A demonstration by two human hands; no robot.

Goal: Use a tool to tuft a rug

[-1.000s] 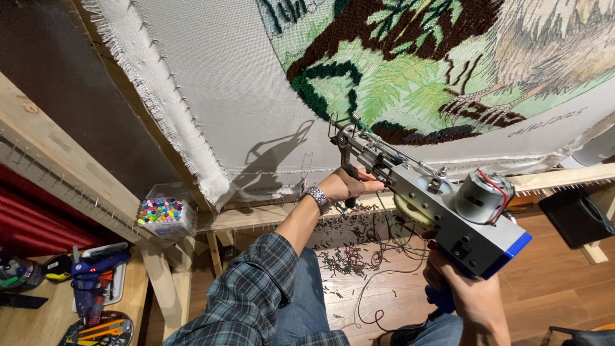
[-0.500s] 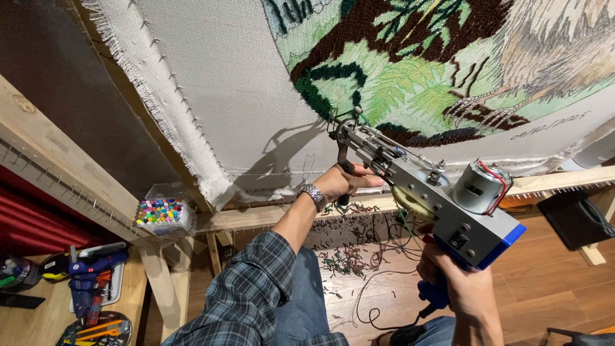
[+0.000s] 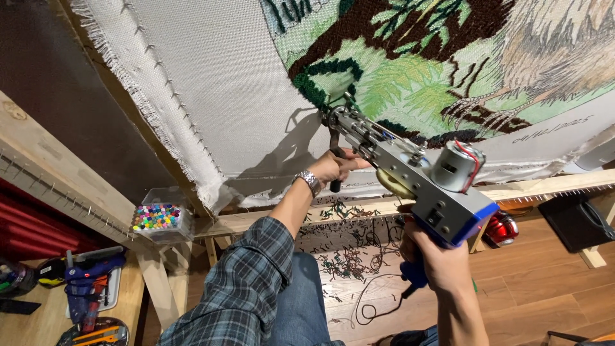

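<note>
My left hand [image 3: 333, 168] is closed around the black front handle [image 3: 335, 168] of the tufting gun [image 3: 410, 174]; my right hand [image 3: 439, 263] is wrapped tight on the blue rear grip [image 3: 416, 272] below the body. The gun's long axis runs from my right hand up and leftward to the needle tip [image 3: 331, 115], which sits against the cloth [image 3: 211, 83] at the dark green edge of the tufted picture [image 3: 410, 70]. My left hand is the nearer to the tip, just below it. The motor [image 3: 456, 165] stands on top near the rear. A cord [image 3: 371, 307] hangs from the grip toward the floor, where yarn scraps [image 3: 346, 259] lie. A wooden frame rail [image 3: 544, 186] runs just beneath the gun, apart from it. A box of coloured pins [image 3: 157, 218] stands well to the left. Nothing lies between tip and cloth
</note>
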